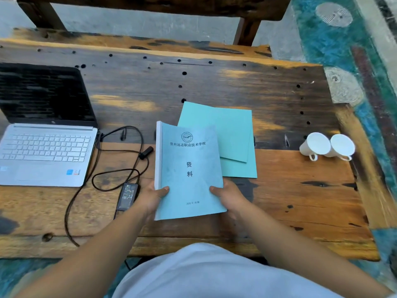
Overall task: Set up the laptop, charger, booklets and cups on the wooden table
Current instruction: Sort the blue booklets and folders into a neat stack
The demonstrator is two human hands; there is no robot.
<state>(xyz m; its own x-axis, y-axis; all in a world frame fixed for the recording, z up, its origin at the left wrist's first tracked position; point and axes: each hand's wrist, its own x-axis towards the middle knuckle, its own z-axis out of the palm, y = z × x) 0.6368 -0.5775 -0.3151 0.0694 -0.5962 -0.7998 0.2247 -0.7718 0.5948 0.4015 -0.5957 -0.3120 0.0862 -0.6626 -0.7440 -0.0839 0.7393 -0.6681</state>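
Both hands grasp one thick blue booklet (189,168) at its near end, in the lower centre of the frame. The left hand (150,197) grips the bottom left corner by the white spine, thumb on the cover and the other fingers hidden beneath. The right hand (228,196) grips the bottom right edge the same way, thumb pressed on top. The booklet's cover faces up, printed with a round emblem and dark characters. Whether its far end rests on the table cannot be told.

Just beyond it, toward the centre right, lie two more booklets (232,134), plain blue-green, one overlapping the other and slightly skewed; the held booklet covers their left parts. That makes three booklets in all.

To the left of the left hand sits one black charger brick (127,196), its black cable (120,160) looping across the wood and running up to the side of one open laptop (45,151), silver with a dark screen, at the left edge of the frame.

At the right of the frame two white cups (327,148) lie on their sides, touching each other, mouths toward the camera, handles down.

All of it rests on the wooden table (290,196), worn and dotted with dark holes. A bench (150,5) stands along the upper edge, and a painted blue-green floor (335,50) shows at the upper right.
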